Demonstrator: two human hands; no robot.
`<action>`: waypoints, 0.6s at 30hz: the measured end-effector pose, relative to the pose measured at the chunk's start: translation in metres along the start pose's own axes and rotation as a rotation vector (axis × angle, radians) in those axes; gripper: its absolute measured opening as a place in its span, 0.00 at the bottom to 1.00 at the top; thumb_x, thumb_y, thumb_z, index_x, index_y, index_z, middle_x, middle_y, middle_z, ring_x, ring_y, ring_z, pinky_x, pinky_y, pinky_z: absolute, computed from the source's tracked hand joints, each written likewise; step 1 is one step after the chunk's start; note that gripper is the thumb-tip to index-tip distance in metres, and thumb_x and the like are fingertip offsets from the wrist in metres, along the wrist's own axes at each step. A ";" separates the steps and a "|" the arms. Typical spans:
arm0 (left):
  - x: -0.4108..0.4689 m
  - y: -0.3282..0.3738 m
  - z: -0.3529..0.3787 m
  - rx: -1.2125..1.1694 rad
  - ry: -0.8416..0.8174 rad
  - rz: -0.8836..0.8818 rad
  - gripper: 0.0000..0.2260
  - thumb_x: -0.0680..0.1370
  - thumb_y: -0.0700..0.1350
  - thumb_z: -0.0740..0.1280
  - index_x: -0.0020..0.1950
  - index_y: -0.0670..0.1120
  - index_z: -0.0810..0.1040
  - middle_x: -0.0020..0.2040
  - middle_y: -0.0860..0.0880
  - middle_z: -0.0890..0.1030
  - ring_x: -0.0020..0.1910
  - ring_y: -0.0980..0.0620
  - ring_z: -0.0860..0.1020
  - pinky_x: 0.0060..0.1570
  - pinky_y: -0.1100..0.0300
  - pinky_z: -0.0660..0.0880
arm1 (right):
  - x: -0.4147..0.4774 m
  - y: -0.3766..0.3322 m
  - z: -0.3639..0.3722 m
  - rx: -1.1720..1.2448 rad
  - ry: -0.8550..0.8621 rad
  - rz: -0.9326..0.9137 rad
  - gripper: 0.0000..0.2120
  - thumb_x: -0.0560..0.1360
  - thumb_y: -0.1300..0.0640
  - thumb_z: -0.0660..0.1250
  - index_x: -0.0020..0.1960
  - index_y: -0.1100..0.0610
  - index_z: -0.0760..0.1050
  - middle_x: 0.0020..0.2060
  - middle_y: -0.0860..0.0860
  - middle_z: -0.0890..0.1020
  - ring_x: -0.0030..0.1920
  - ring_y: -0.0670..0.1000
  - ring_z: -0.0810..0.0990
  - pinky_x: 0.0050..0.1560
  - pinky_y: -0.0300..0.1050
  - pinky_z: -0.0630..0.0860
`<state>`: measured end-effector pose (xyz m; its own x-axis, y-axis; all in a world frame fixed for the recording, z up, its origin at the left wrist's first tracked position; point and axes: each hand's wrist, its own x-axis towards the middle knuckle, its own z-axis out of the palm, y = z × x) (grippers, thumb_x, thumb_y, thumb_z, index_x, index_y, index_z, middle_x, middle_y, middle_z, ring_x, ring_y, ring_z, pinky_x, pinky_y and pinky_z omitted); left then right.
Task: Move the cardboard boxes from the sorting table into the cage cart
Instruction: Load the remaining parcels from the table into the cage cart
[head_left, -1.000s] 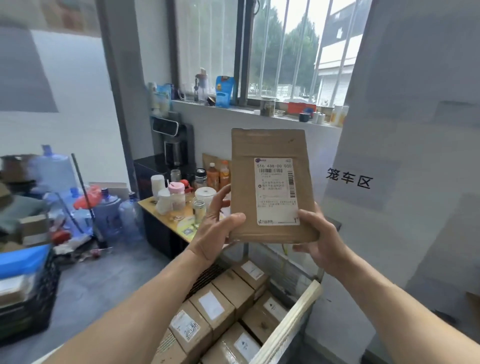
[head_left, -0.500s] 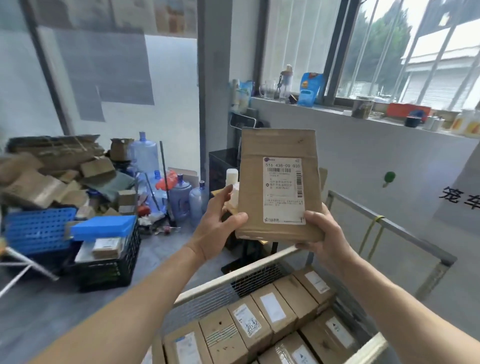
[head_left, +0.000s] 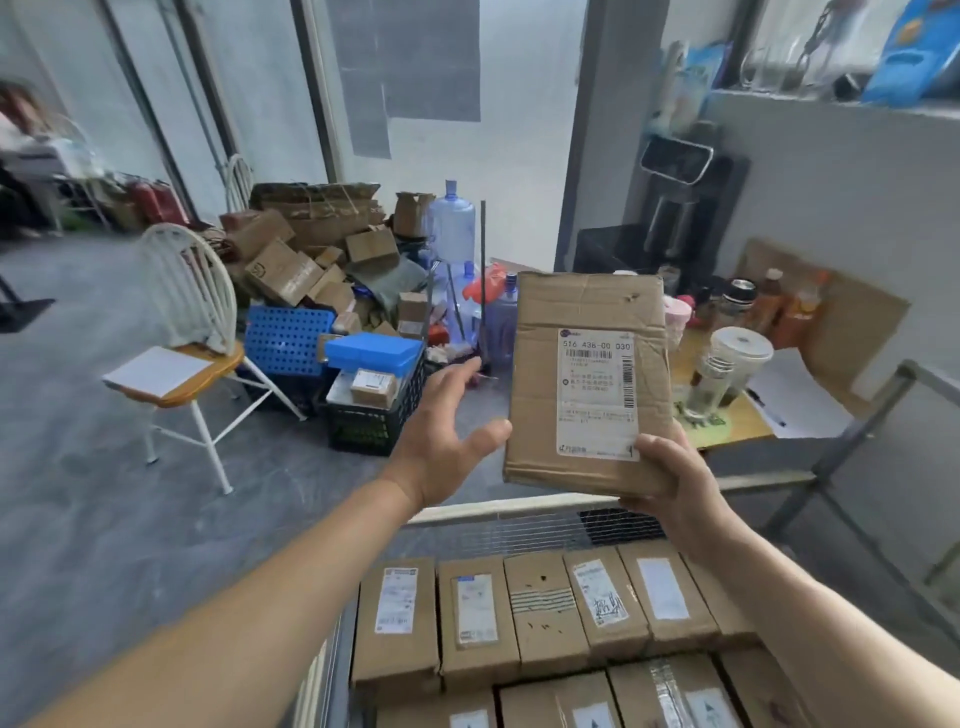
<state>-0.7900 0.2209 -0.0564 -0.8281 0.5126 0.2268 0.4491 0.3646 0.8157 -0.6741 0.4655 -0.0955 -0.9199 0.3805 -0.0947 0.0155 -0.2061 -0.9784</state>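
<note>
Left hand (head_left: 441, 447) released cardboard box (head_left: 589, 384), now spread wide beside it; right hand (head_left: 675, 478) alone grips bottom corner. Risk: box tips, drops crooked into cage cart (head_left: 519, 512).

Left hand (head_left: 441, 441) off cardboard box (head_left: 587, 312): earlier gripped its lower left corner, now fingers spread, thumb tip just beside box's left edge. Right hand (head_left: 675, 483) now sole grip, at lower right corner. Head view swung left: window and wall lettering gone from sight; white chair (head_left: 182, 291) and scrap cardboard heap (head_left: 311, 249) come into view. Packed boxes (head_left: 478, 618) in cage cart (head_left: 519, 506) now seen more from above, as straight row across frame.
</note>
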 end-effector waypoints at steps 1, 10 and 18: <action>-0.005 -0.006 0.003 0.012 0.003 -0.017 0.43 0.67 0.67 0.62 0.80 0.51 0.61 0.77 0.55 0.62 0.72 0.62 0.62 0.68 0.64 0.60 | 0.003 0.010 0.000 0.007 -0.015 0.018 0.28 0.66 0.48 0.68 0.66 0.45 0.71 0.60 0.54 0.82 0.56 0.58 0.80 0.48 0.57 0.77; -0.044 -0.074 0.025 0.204 0.027 -0.192 0.35 0.73 0.57 0.63 0.79 0.49 0.63 0.78 0.54 0.62 0.73 0.60 0.63 0.68 0.63 0.62 | 0.018 0.095 -0.001 -0.043 -0.116 0.175 0.36 0.60 0.41 0.71 0.67 0.47 0.71 0.60 0.54 0.82 0.54 0.58 0.81 0.48 0.58 0.75; -0.078 -0.148 0.047 0.407 -0.042 -0.300 0.33 0.79 0.51 0.68 0.81 0.49 0.59 0.79 0.53 0.59 0.77 0.53 0.61 0.73 0.57 0.62 | 0.016 0.177 0.000 -0.074 -0.189 0.330 0.39 0.60 0.40 0.71 0.69 0.47 0.69 0.60 0.52 0.83 0.55 0.57 0.81 0.49 0.56 0.76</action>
<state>-0.7760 0.1635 -0.2198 -0.9303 0.3664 -0.0146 0.2943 0.7696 0.5667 -0.6856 0.4348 -0.2703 -0.9166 0.1307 -0.3779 0.3445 -0.2218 -0.9122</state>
